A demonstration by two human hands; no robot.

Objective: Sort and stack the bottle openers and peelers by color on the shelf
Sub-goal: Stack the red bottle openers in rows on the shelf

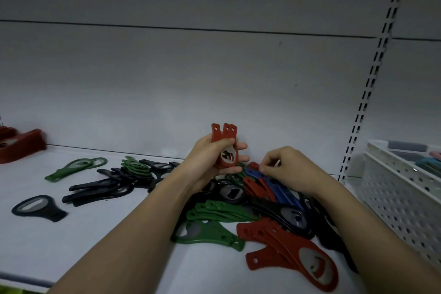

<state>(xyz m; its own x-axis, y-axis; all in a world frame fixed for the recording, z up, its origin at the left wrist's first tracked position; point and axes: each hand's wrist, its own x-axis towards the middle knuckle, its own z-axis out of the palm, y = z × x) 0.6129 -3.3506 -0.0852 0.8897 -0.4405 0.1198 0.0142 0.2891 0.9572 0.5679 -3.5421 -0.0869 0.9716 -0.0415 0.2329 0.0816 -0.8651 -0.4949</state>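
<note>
Right now I am partway through gathering the reds, judging by how things lie on the shelf (71, 246). Going from the left: a red stack (20, 147) already sits against the back wall at the far left edge, partly cut off, so I cannot count it. Next come a pair of green openers (76, 167) lying apart, one lone dark opener (35, 207) nearer the front edge, then a loose dark pile (105, 190) with a few green pieces (136, 167) on its far side; these overlap too much for a sure count. My left hand (210, 160) is curled round a bundle of red openers (224, 145), held upright above the shelf; I can make out three handle tips, possibly more behind. My right hand (286, 167) is down in the mixed heap (262, 198), thumb and forefinger pinching at a red handle (254, 165) beside the blue ones (269, 184); whether it is truly gripped I cannot tell for certain. In front lie a green fan (214, 210) of about four, and a red fan (286, 246) of about three or four. A white perforated basket (401, 198) stands at the far right. I judge the next move calls for lifting that red piece free of the blue and dark ones without dragging them, adding it to my left-hand bundle, then fetching the front reds.
</note>
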